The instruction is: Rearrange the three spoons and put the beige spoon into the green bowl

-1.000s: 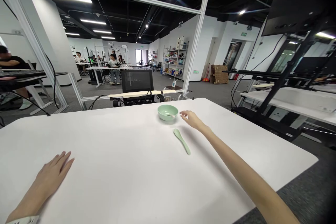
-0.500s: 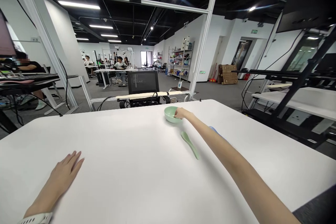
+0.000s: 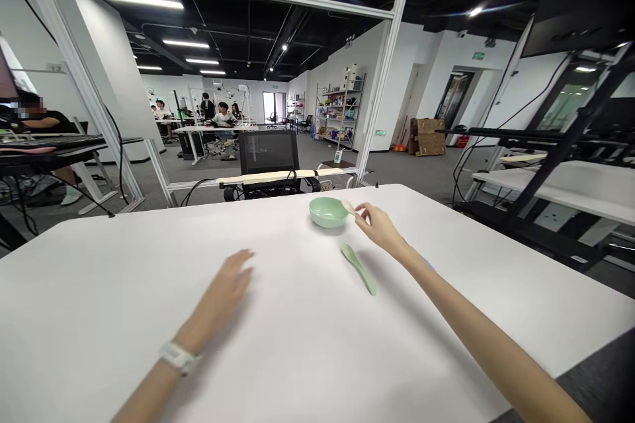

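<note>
On the white table (image 3: 99, 291), the left hand (image 3: 223, 291), with a white wristband (image 3: 178, 358) on its wrist, is blurred, open and empty, its fingers spread apart and well away from everything else on the tabletop. Further right, near the far edge, sits a pale green bowl (image 3: 327, 213), upright, with a pale spoon handle (image 3: 348, 207) angling out over its right rim. The right hand (image 3: 380, 228) reaches in from the lower right, its thumb and forefinger coming together on the tip of that handle, so the bowl lies just left of the grip. A green spoon (image 3: 358, 268) lies flat on the table just below the right hand, apart from the bowl.
</note>
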`<state>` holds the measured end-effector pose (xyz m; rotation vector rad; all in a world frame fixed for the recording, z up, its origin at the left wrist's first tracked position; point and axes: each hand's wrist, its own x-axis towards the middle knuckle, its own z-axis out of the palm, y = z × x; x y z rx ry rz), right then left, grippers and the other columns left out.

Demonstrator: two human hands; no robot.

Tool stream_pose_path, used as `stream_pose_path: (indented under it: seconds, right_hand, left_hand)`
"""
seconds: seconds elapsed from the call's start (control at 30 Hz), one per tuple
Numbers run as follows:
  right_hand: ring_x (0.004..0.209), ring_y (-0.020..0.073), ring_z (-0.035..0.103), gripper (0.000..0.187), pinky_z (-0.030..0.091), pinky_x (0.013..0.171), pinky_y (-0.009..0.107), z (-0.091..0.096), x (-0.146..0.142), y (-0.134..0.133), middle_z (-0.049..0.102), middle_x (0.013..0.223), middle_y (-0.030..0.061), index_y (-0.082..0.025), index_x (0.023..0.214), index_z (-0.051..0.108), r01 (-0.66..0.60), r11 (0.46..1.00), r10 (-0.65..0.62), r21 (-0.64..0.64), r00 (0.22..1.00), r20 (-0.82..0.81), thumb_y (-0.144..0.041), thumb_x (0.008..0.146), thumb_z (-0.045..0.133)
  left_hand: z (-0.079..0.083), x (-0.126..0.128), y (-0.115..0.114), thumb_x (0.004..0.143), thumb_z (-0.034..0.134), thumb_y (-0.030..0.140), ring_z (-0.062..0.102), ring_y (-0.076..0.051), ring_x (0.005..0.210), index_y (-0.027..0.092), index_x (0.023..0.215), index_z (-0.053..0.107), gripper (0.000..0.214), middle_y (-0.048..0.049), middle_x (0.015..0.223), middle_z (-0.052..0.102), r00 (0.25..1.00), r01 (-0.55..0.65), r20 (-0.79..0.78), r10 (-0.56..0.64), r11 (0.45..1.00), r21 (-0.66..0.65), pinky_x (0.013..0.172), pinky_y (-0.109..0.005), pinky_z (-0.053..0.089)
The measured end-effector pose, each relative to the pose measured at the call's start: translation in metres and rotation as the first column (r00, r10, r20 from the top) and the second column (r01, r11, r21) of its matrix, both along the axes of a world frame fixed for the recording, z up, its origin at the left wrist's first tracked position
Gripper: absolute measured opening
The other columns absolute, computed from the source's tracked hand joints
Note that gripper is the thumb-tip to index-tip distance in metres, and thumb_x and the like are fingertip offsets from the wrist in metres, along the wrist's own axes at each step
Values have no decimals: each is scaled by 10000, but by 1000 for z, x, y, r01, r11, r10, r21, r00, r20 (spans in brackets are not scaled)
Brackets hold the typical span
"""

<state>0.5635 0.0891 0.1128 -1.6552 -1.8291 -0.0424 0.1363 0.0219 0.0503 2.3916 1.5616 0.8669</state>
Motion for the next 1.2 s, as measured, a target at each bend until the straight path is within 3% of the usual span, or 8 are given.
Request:
stream_pose_path:
  seconds: [0.07,0.2,0.3,0.4,0.57,0.73,0.97,1.2]
  right_hand:
    - [802,239,645,307,459,750,322,-22,7,-23,714,838,62,-191,1133,651,19,1000,-18,11,998,-66,-357,920,506]
    - [693,230,616,342,457,684,335,-60,14,-52,682,765,41,-201,1123,628,29,1000,-30,-7,984,-178,-415,891,494]
    - [700,242,624,339,461,679,347,-74,17,-60,675,747,53,-201,1082,619,45,999,-47,-14,971,-233,-435,870,495]
    - [699,242,625,337,462,679,349,-79,20,-63,667,746,52,-213,1058,609,49,998,-56,-32,962,-266,-466,871,488]
    - [684,232,612,368,464,670,344,-80,19,-67,649,744,43,-211,1052,607,34,999,-43,-36,956,-291,-517,882,494]
    - [718,223,609,386,458,675,328,-86,5,-72,670,800,43,-208,1095,619,0,997,-21,-72,958,-287,-524,900,513]
    - [807,231,618,329,468,757,330,-93,-16,-75,660,864,57,-188,1169,621,34,991,-57,-132,982,-180,-336,905,490]
    - [868,230,634,335,478,808,331,-96,-23,-82,660,914,74,-164,1207,612,37,985,-60,-169,989,-136,-267,921,473]
  left_hand:
    - [1,73,2,1041,300,481,510,-250,1475,223,1459,540,547,-155,1556,577,970,244,-15,-244,970,20,1245,-517,414]
    - [-11,195,7,1019,402,511,417,-267,1544,198,1505,492,585,-191,1615,505,915,402,-54,-401,915,21,1271,-525,373]
    - [-23,247,12,962,508,587,426,-326,1534,145,1505,489,700,-254,1579,523,896,438,-71,-438,899,-6,1260,-550,361]
    - [-31,269,15,927,568,608,396,-354,1550,138,1521,468,763,-258,1605,490,886,455,-83,-456,890,-35,1261,-573,334]
    - [-31,260,10,973,530,520,453,-336,1513,89,1471,515,659,-266,1555,545,886,443,-115,-450,893,-85,1252,-513,355]
    - [-22,213,-7,985,515,522,493,-319,1481,133,1477,506,628,-208,1574,547,899,401,-149,-413,910,-100,1240,-502,386]
    - [-19,143,-25,998,489,535,482,-293,1499,185,1518,484,627,-160,1615,514,913,357,-170,-370,929,-102,1253,-508,392]
    - [-14,117,-31,1014,431,563,466,-287,1513,186,1544,473,652,-146,1636,487,929,316,-163,-332,942,-113,1247,-505,412]
